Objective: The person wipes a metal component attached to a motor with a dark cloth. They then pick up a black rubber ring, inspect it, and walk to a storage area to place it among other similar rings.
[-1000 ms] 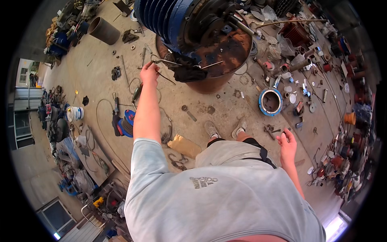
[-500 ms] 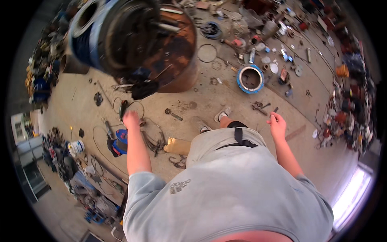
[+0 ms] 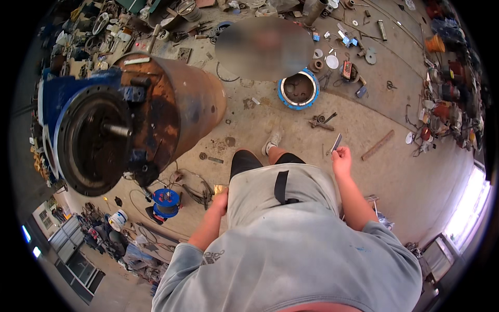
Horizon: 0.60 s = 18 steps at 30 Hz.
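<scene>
My right hand (image 3: 341, 161) is closed round the lower end of a thin, flat metal strip (image 3: 337, 141), which points up and away from it over the floor. Its exact kind does not show. Down beside my thigh hangs my left hand (image 3: 220, 202), its fingers mostly hidden, and nothing plainly shows in it. A yellow-brown sheet (image 3: 220, 188) shows just past that hand. Left of it stand a blue reel (image 3: 166, 202) and some tangled cables (image 3: 196, 195). Beyond my right hand, a group of metal tools (image 3: 323, 122) lies on the floor.
A large rusty drum (image 3: 200, 106) stands at left, carrying a round, dark machine housing (image 3: 93, 140) with a blue rim. Ahead lies a blue-rimmed ring (image 3: 299, 88). A blurred patch hides the floor behind it. Heaped parts (image 3: 442, 109) line the right side, near a rusty bar (image 3: 378, 145).
My view has shifted, so the drum now appears lower and farther left. My left hand has come back to my thigh. The metal strip in my right hand now shows more clearly.
</scene>
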Each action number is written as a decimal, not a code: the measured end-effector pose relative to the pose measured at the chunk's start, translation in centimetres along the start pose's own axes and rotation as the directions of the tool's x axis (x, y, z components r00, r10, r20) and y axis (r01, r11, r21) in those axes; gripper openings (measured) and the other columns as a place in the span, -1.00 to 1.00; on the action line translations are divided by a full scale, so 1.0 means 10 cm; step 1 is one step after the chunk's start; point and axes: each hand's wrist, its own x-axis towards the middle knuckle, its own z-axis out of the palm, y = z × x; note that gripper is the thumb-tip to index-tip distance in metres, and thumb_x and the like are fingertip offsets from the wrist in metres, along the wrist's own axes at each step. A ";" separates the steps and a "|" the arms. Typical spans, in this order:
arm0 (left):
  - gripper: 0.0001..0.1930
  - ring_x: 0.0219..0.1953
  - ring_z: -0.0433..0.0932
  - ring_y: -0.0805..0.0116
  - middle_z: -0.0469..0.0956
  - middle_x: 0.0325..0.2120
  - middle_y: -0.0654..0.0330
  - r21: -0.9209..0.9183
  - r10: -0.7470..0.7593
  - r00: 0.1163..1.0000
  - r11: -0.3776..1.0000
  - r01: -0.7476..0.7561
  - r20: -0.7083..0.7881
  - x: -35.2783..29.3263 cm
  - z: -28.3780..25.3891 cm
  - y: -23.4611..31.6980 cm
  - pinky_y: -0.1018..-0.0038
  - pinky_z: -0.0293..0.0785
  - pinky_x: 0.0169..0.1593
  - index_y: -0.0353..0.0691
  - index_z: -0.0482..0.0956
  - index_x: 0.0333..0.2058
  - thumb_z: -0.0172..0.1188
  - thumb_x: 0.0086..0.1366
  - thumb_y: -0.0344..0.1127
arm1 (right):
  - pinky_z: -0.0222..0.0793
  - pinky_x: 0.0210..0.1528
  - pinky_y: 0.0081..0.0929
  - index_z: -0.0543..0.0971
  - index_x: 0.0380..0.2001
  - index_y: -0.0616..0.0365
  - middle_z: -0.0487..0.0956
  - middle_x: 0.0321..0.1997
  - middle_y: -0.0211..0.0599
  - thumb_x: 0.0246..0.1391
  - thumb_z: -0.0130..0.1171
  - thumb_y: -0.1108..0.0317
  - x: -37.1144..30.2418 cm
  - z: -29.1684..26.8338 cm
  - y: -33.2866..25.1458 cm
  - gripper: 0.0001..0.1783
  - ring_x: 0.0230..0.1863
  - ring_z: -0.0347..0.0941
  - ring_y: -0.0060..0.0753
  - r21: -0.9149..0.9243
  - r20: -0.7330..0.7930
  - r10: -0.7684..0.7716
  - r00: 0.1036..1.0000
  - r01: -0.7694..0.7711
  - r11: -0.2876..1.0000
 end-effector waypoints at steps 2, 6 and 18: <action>-0.61 -0.26 0.59 0.27 0.64 -0.21 0.14 0.204 0.015 1.000 0.979 -0.015 -0.001 0.40 -0.07 0.51 0.25 0.53 -0.22 -0.16 0.58 0.01 0.00 0.51 0.00 | 0.34 -0.38 -0.59 0.43 -0.11 0.12 0.54 -0.38 -0.43 0.21 0.19 0.53 0.14 -0.09 -0.01 -0.78 -0.42 0.42 -0.60 -0.008 0.001 0.067 0.998 -0.067 0.998; -0.65 -0.18 0.69 0.20 0.72 -0.25 0.07 0.562 0.516 0.855 0.722 -0.403 -0.049 1.52 -0.08 1.57 0.28 0.59 -0.09 -0.29 0.66 -0.09 0.22 0.35 -0.12 | 0.29 -0.46 -0.58 0.41 -0.11 0.11 0.52 -0.41 -0.46 0.17 0.25 0.50 0.27 -0.08 0.05 -0.73 -0.47 0.39 -0.62 -0.059 -0.033 0.218 0.975 -0.220 0.974; -0.52 0.05 0.59 -0.05 0.60 0.02 -0.05 0.934 0.683 0.713 0.131 -0.331 0.157 4.93 1.78 4.69 0.12 0.53 0.10 -0.19 0.60 0.07 0.37 0.23 -0.12 | 0.16 -0.60 -0.71 0.35 0.00 0.08 0.50 -0.40 -0.52 0.26 0.16 0.54 0.78 1.09 0.47 -0.69 -0.61 0.28 -0.73 0.189 -0.199 0.557 0.807 -0.526 0.829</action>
